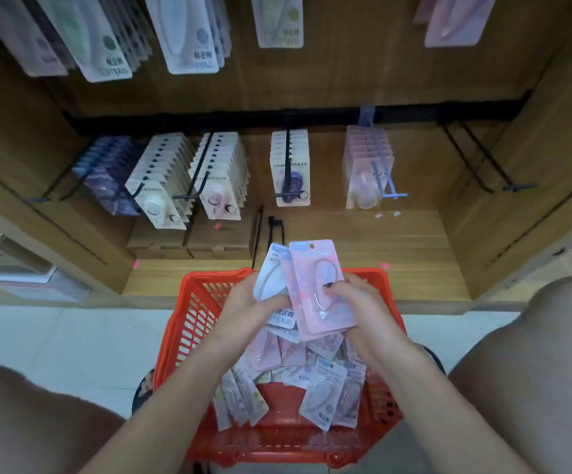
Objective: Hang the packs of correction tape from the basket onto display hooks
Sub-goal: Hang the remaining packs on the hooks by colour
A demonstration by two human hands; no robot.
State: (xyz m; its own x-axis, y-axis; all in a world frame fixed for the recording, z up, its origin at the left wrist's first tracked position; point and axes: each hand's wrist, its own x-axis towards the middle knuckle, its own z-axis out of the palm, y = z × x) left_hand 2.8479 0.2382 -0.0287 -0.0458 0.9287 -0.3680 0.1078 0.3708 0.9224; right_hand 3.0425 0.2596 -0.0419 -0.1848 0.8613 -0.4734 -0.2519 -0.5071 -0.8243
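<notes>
Left hand (243, 306): raised in front of the body, fingers curled round a pack held upright, thumb on its near face.
Right hand (356, 299): level with the left, just beside it, thumb pressed on a pack's front, fingers behind.
Forearms: bare, angled inward, converging at the grip.

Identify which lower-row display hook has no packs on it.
The far-right hook: bare black wire, while the others each carry a row of packs.
</notes>
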